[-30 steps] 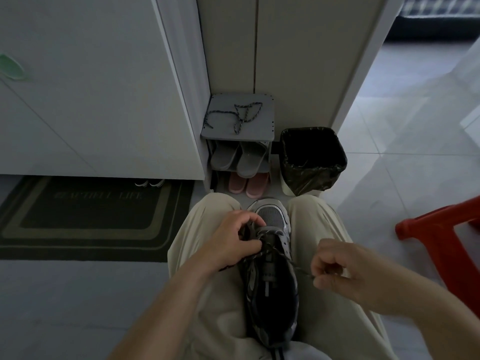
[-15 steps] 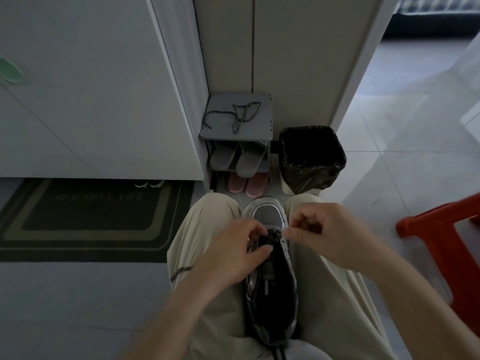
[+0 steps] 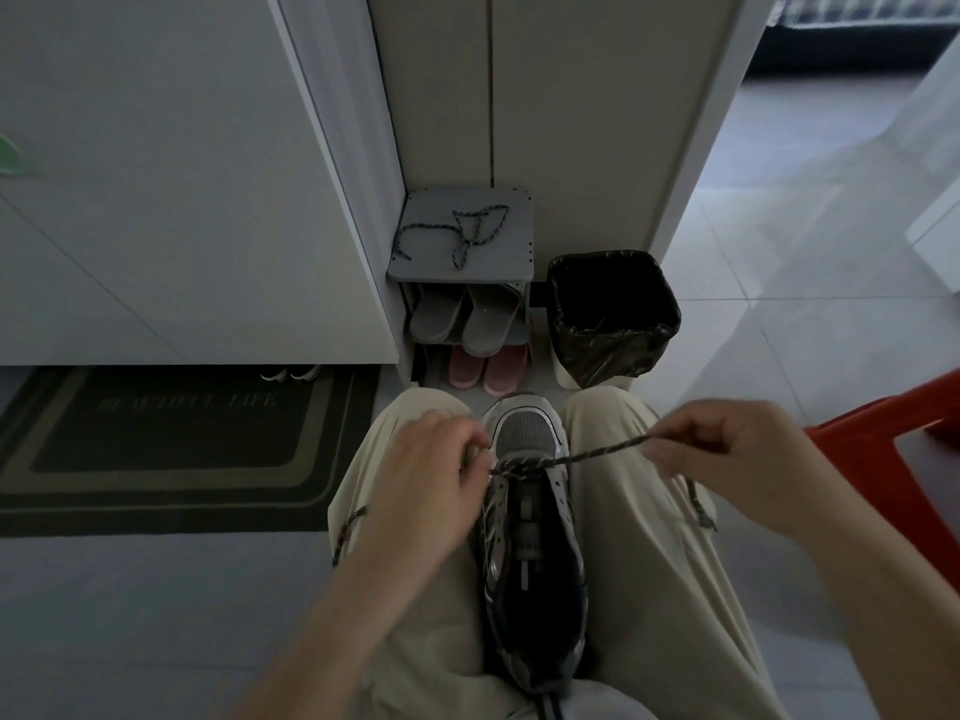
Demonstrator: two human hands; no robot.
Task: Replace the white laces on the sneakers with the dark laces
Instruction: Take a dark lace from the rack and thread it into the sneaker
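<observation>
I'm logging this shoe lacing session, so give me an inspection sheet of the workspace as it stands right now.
Surface: the person's lap, in beige trousers, over a pale tiled floor.
Job's things: sneaker lies between the thighs, toe pointing away; dark lace crosses its lowest eyelets, upper eyelets unlaced. Spare dark lace lies on the grey shoe rack.
Clutter: grey slippers and pink slippers in the rack; lined bin beside it.
Hands: left hand pinches the lace at the eyelets; right hand pulls its end out taut.
Cables: nothing seen.
Surroundings: doormat, red stool, white cabinet.
</observation>
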